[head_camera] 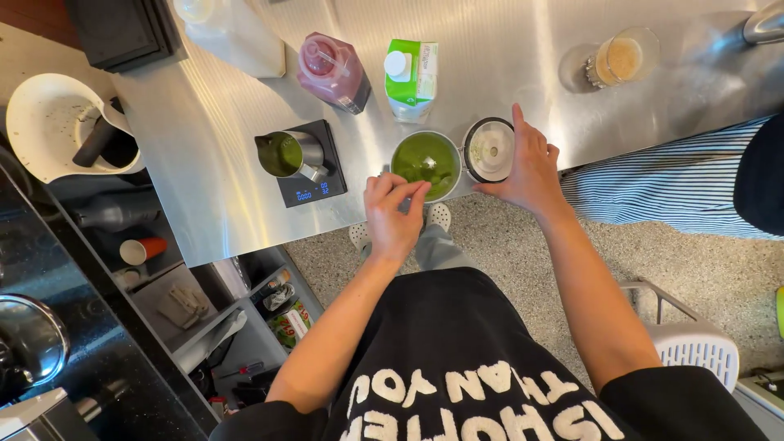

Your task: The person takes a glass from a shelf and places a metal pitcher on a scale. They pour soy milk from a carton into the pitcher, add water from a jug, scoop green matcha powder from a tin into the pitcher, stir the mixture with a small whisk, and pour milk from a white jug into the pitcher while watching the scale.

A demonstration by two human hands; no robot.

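Note:
A round metal tin (425, 159) full of green powder stands near the front edge of the steel counter (490, 49). My left hand (394, 214) hovers at the tin's near rim with its fingertips pinched together; what they pinch is hidden. The tin's round lid (489, 149) lies just right of the tin. My right hand (531, 167) cups the lid's right edge, thumb below and fingers along the side. To the left, a steel pitcher (287, 153) with green liquid sits on a black digital scale (310, 192).
A green-and-white carton (412, 77), a pink bottle (331, 69) and a glass of beige drink (622, 57) stand further back. A white bin (49, 122) sits at left. Another person in striped clothing (670, 184) stands at right; a white basket (694, 347) is beside me.

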